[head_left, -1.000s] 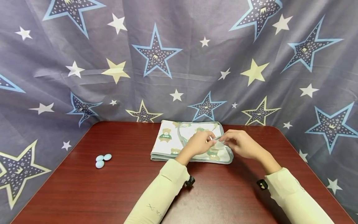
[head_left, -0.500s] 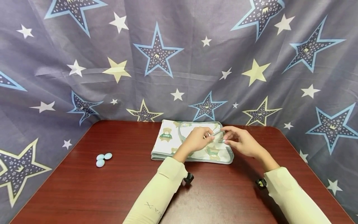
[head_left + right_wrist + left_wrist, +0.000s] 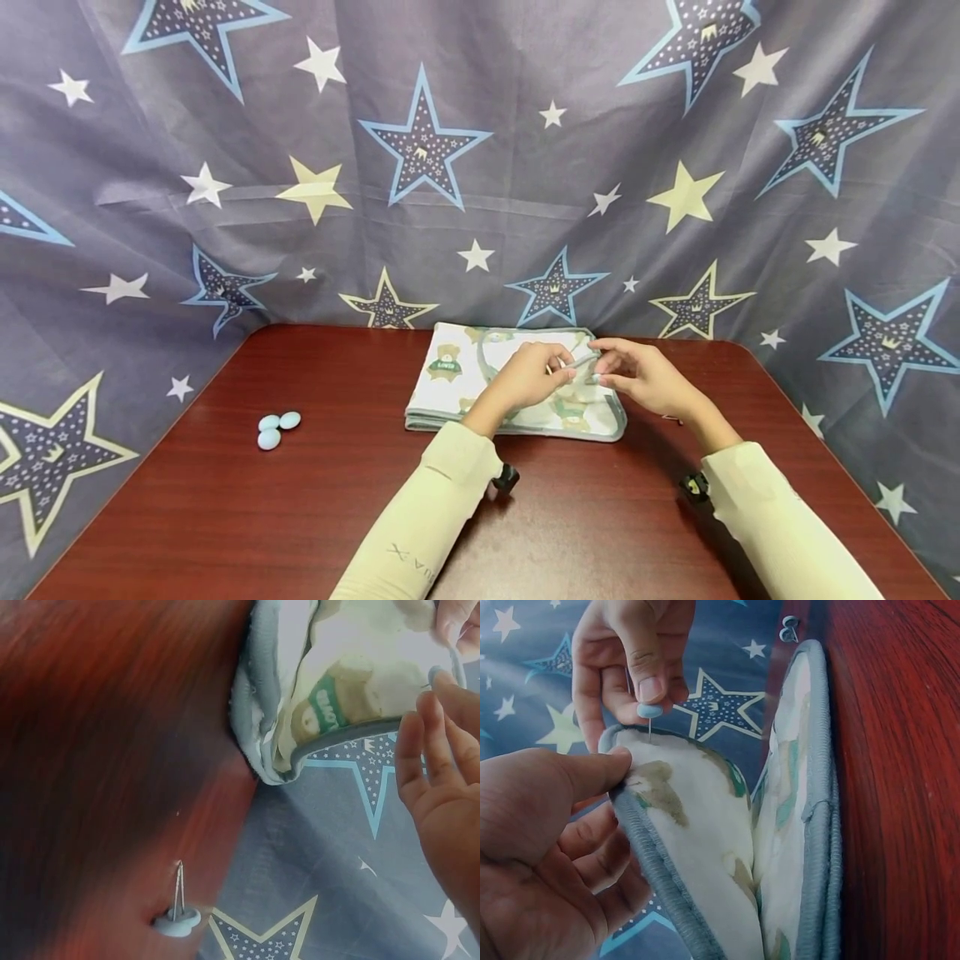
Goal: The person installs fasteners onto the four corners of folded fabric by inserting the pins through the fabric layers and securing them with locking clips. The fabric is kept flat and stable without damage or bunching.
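A folded white blanket (image 3: pixel 442 387) with teddy-bear print and grey-blue edging lies at the back of the table. My left hand (image 3: pixel 525 373) pinches a lifted corner of its top layer; in the left wrist view the left thumb (image 3: pixel 604 771) presses near the edging. My right hand (image 3: pixel 647 377) holds a pin with a pale blue oval head (image 3: pixel 649 710), thumb on the head and fingers behind the cloth. The pin's thin shaft meets the white cloth just inside the edging, close to the left thumb. The pin's tip is hidden.
Pins with pale blue heads (image 3: pixel 176 922) lie on the dark red table (image 3: pixel 337 517), to the right of the blanket. Three pale blue ovals (image 3: pixel 268 438) sit together at the table's left. A grey star-patterned curtain (image 3: pixel 480 175) hangs behind the table.
Both hands have lifted slightly with the blanket corner. My right hand has changed its hold, and the pin's blue head now shows at the thumb. The last half second brings little movement.
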The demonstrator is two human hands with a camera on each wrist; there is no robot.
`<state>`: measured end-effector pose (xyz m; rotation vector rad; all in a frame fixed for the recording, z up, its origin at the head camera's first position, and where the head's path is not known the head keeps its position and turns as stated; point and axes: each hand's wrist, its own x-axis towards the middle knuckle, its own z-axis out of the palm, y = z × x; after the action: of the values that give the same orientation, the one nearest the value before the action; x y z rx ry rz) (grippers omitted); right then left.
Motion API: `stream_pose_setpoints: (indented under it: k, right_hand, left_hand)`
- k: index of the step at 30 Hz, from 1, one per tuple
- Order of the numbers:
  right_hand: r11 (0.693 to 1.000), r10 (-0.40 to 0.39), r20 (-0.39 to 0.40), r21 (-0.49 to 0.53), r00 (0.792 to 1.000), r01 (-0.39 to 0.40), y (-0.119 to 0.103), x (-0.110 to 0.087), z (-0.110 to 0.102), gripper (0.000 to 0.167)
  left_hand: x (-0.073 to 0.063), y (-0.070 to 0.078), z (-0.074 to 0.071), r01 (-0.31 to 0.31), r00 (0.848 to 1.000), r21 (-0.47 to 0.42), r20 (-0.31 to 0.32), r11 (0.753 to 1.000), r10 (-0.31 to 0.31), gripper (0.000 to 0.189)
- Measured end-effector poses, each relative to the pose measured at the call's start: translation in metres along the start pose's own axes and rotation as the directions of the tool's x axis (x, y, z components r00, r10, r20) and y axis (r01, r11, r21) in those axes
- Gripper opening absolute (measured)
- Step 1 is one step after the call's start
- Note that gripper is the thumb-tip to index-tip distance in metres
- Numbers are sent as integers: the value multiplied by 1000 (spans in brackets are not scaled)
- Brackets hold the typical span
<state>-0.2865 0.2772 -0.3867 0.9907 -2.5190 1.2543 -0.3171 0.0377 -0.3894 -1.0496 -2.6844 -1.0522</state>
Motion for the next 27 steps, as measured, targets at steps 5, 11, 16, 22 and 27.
stream_pose_setpoints:
  k: [5, 11, 16, 22, 27]
  right_hand:
    - [999, 29, -28, -14, 999, -30, 1, -1, 3, 43]
    - [999, 1, -80, -44, 997, -5, 3, 1, 7, 38]
    - [994, -29, -115, -111, 993, 16, 1, 6, 11, 34]
    - [986, -58, -143, -163, 988, 34, -1, 10, 17, 29]
    - [972, -143, -162, -210, 976, 107, -2, 12, 20, 29]
  left_hand:
    - [0, 1, 3, -8, 1000, -1, 23, 1000, 8, 13]
    - [-1, 2, 4, -33, 999, 6, 24, 999, 33, 12]
    - [-3, 2, 4, -43, 999, 10, 19, 999, 43, 12]
    - [-2, 2, 4, -47, 999, 6, 20, 999, 46, 13]
    - [-2, 3, 2, -40, 999, 5, 26, 999, 40, 13]
